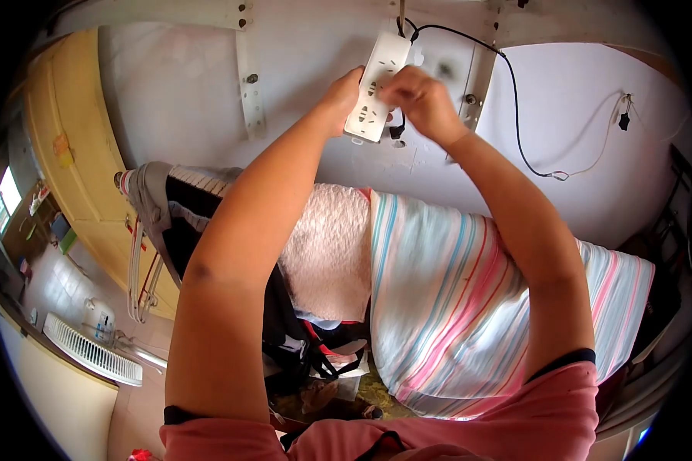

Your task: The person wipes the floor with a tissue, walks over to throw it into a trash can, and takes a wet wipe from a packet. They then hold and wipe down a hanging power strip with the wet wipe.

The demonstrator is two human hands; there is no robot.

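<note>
A white power strip [374, 90] with several sockets is held up at a tilt in front of the wall. My left hand [345, 99] is wrapped around its left edge, with the fingers mostly behind it. Over the right side of the socket face is my right hand [426, 98], its fingers curled together and slightly blurred. Whatever lies between those fingertips is hidden. Just below the right hand hangs a black plug [397, 131]. A black cable [513, 109] runs from near the strip's top end rightward along the wall.
Below the arms, a striped cloth [438, 284] and a fluffy pink towel [332, 246] hang over a rack. Clothes hangers [140, 269] dangle at the left, near a yellow cabinet [77, 138]. A white fan [92, 349] stands lower left. Another small black plug [623, 121] hangs on the right wall.
</note>
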